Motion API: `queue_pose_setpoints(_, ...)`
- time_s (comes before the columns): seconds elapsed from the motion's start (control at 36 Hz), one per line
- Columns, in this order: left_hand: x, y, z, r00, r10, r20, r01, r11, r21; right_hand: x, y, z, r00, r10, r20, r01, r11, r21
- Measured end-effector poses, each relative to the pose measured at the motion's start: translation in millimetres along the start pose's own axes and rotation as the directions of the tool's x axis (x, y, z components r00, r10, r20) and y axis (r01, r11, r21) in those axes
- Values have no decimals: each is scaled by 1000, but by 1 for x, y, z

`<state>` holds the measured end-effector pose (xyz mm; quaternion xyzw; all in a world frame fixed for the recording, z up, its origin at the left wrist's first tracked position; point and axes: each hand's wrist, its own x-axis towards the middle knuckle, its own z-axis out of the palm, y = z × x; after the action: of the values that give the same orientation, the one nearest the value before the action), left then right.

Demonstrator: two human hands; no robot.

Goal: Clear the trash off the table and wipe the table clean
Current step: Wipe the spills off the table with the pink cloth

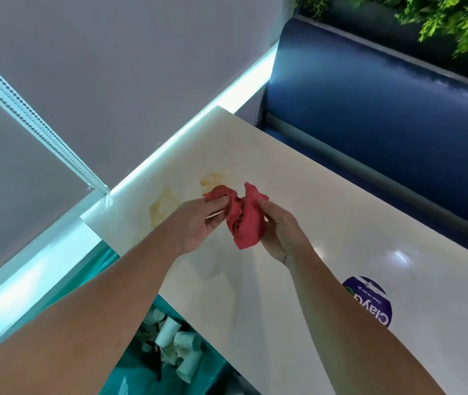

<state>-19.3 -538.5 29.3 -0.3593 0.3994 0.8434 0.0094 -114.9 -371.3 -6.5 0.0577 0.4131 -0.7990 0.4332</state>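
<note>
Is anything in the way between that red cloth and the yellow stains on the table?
Nothing visible: the left hand and right hand hold the cloth right beside the stains on the table.

— Where are our arms?
— Our bare left forearm (98,309) reaches out from the near left and our bare right forearm (355,317) from the near right, and the two converge toward the middle.
— And our hands?
— Close together. Our left hand (198,220) pinches the red cloth (245,223) between thumb and fingers, and our right hand (281,235) curls its fingers round the cloth's right side.
</note>
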Motion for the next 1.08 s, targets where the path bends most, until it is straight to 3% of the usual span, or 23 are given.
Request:
queue_pose_setpoints(0.11,1,-5,-4,1000,-3,-26,9,967,256,1,2,-16,996,-30,-89,26,999,-41)
queue_pose_setpoints(0.28,8,-17,6,986,133,-104,-95,945,312,3,4,-40,963,-171,-209,51,876,-480)
queue_pose_setpoints(0.47,19,-28,17,945,260,-200,-207,946,251,-1,-4,-56,967,-198,-160,99,872,-480)
queue_pose_setpoints(0.53,22,-32,18,939,263,-222,-205,946,251,-1,-3,-60,956,-266,-125,125,754,-645)
queue_pose_setpoints(0.58,26,-37,18,938,255,-234,-191,945,266,1,-2,-64,932,-361,-39,143,462,-875)
queue_pose_setpoints(0.64,28,-44,14,945,221,-241,-144,943,299,1,3,-66,929,-367,54,121,162,-979)
queue_pose_setpoints(0.69,29,-56,10,955,162,-250,-60,927,370,-2,8,-66,940,-336,52,67,35,-997)
queue_pose_setpoints(0.75,31,-70,5,957,112,-268,15,903,430,-5,14,-69,957,-291,-20,-8,44,-999)
queue_pose_setpoints(0.86,35,-90,-6,937,31,-347,130,894,430,-10,19,-75,931,-255,-263,-176,316,-932)
queue_pose_setpoints(0.92,37,-93,-10,931,-11,-365,171,897,408,-13,19,-76,887,-280,-366,-245,386,-889)
queue_pose_setpoints(0.97,35,-93,-9,936,-42,-351,188,899,394,-15,22,-73,865,-362,-348,-230,332,-915)
queue_pose_setpoints(1.03,36,-94,-6,948,-63,-312,176,919,352,-18,27,-64,854,-460,-243,-123,277,-953)
queue_pose_setpoints(1.08,34,-95,0,954,-79,-288,166,942,293,-22,36,-53,912,-402,-84,36,281,-959)
